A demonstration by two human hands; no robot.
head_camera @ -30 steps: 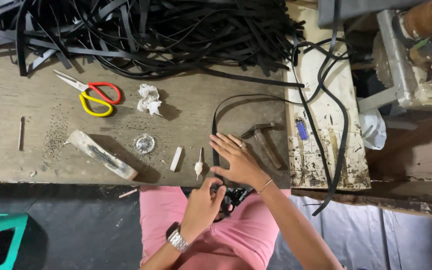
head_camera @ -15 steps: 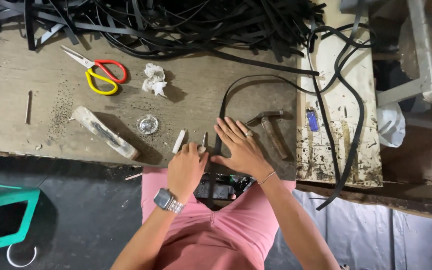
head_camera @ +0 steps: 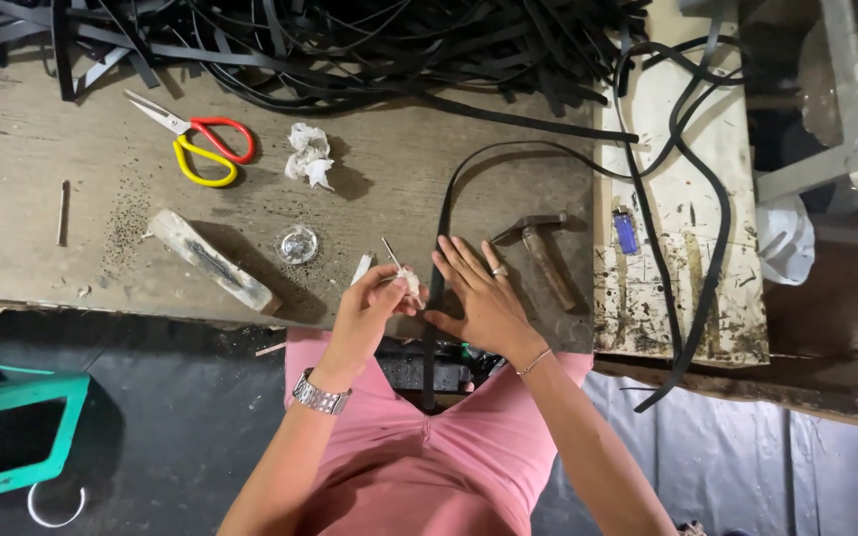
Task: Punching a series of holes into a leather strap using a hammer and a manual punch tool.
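The right hand [head_camera: 489,298] lies flat with fingers spread, pinning the long black rubber strap [head_camera: 441,233] at the near edge of the worn wooden bench [head_camera: 32,218]. The left hand [head_camera: 369,308] pinches a thin metal pin with a pale wrapped handle [head_camera: 401,270] just beside the strap. Steady downward pressure near the pin's tip should keep the strap from sliding; the wooden-handled hammer [head_camera: 543,253] lies untouched nearby.

Soft even daylight; short shadows fall rightward; sharp focus, corners dim.
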